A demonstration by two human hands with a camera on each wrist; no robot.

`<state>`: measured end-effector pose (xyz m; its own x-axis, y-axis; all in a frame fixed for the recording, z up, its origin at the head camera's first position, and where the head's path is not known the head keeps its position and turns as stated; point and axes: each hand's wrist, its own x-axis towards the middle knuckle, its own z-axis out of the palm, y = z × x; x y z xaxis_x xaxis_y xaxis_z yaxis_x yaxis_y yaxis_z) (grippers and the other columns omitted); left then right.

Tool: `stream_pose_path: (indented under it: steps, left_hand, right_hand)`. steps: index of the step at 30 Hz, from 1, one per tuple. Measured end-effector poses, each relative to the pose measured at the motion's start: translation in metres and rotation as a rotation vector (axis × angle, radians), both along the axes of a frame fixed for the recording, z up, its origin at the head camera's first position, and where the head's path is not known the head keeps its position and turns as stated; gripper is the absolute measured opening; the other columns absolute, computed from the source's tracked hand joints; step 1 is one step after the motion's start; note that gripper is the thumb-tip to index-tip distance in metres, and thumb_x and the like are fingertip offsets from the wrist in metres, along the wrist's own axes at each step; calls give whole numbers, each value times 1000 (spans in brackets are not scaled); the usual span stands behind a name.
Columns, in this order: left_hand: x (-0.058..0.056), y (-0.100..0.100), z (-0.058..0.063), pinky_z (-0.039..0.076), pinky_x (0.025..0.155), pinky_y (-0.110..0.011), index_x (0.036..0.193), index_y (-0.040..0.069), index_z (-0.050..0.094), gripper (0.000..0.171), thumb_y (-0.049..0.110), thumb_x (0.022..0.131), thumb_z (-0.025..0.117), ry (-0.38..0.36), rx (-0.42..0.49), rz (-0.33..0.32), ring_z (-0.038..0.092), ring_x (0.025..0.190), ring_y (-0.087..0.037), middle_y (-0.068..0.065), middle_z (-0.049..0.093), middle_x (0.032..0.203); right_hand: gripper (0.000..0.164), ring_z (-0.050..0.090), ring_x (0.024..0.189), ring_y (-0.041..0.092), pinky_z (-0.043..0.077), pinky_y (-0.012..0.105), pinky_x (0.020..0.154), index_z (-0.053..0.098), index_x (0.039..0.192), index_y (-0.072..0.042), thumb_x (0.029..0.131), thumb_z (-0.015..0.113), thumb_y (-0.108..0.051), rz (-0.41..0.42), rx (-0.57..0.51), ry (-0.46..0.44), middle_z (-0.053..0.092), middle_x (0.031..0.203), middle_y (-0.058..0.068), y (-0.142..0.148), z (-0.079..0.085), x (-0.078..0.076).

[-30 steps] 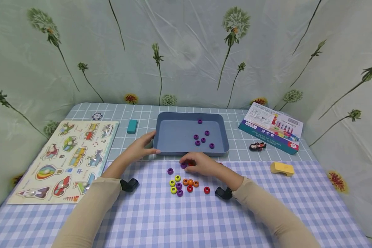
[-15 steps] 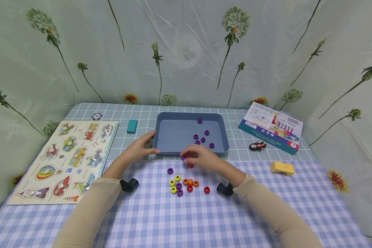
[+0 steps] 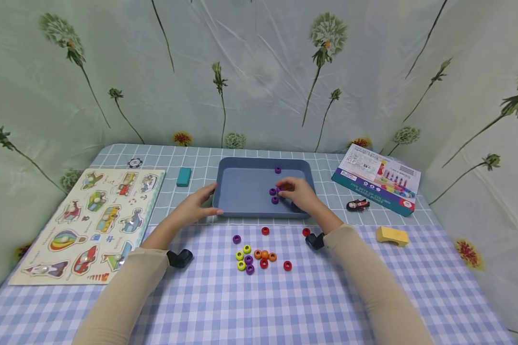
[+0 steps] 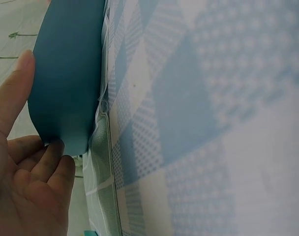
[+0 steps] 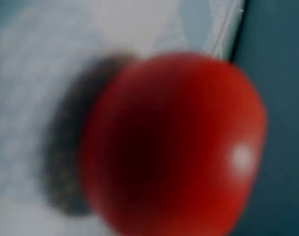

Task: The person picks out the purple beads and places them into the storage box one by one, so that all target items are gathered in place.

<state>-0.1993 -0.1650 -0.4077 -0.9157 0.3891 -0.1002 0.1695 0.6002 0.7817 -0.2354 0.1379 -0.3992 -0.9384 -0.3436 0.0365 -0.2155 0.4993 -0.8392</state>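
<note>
In the head view, my left hand (image 3: pixel 193 207) holds the near left corner of a blue-grey tray (image 3: pixel 241 214). The left wrist view shows its thumb on one wall of the tray (image 4: pixel 66 64) and bent fingers at the corner. Inside the tray my right hand (image 3: pixel 300 192) pinches a purple bead (image 3: pixel 279 189) just above the tray floor. Purple beads (image 3: pixel 275 200) lie beneath and beside its fingertips, some hidden by the hand. A red bead (image 5: pixel 179 147) fills the right wrist view, where the right hand is out of sight.
Before the tray lie purple beads (image 3: pixel 236 239), yellow beads (image 3: pixel 239 256), orange beads (image 3: pixel 273 257) and red beads (image 3: pixel 287 265). Leftward are a puzzle board (image 3: pixel 92 225) and a teal block (image 3: pixel 183 177). Rightward are a printed box (image 3: pixel 377 177), a small figure (image 3: pixel 358 205) and a yellow arch block (image 3: pixel 392 236).
My right hand has lifted a purple bead from the cloth in front of the tray and carried it over the near rim into the tray. The left hand stays at the tray's corner.
</note>
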Motion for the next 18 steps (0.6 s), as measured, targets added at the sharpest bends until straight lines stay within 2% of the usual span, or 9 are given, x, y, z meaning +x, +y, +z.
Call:
stream_pose_path:
  steps: [4,8,11,15,18]
  left_hand:
    - [0,0,-1,22,96,-38,134,12,11,85,33,71,63,-7,-3,7,17,121,-27,-8,11,136]
    - [0,1,0,22,96,-38,134,13,11,85,33,70,63,-11,-4,10,17,121,-26,-7,11,136]
    - [0,1,0,22,96,-38,134,13,12,85,32,70,64,-13,-3,12,17,121,-26,-8,12,136]
    - [0,1,0,22,96,-39,134,12,12,85,32,70,64,-8,3,9,17,121,-27,-8,12,136]
    - [1,1,1,22,96,-39,134,11,12,85,32,70,64,-6,7,6,17,121,-27,-8,11,136]
  right_hand:
    - [20,52,83,16,44,25,72,60,96,-8,76,60,-12,27,11,21,58,92,5,7,-23,-17]
    - [22,52,82,16,44,26,72,60,96,-7,75,61,-15,18,60,1,58,91,5,5,-26,-23]
    - [24,52,87,19,42,31,77,58,99,-4,76,59,-10,-14,118,-42,57,95,9,-1,-11,-12]
    - [27,51,89,18,44,29,75,55,103,-3,77,58,-12,-4,134,-23,56,100,9,-4,0,-2]
    - [31,50,91,16,44,27,76,53,105,-4,77,59,-17,13,105,5,54,103,8,-6,8,6]
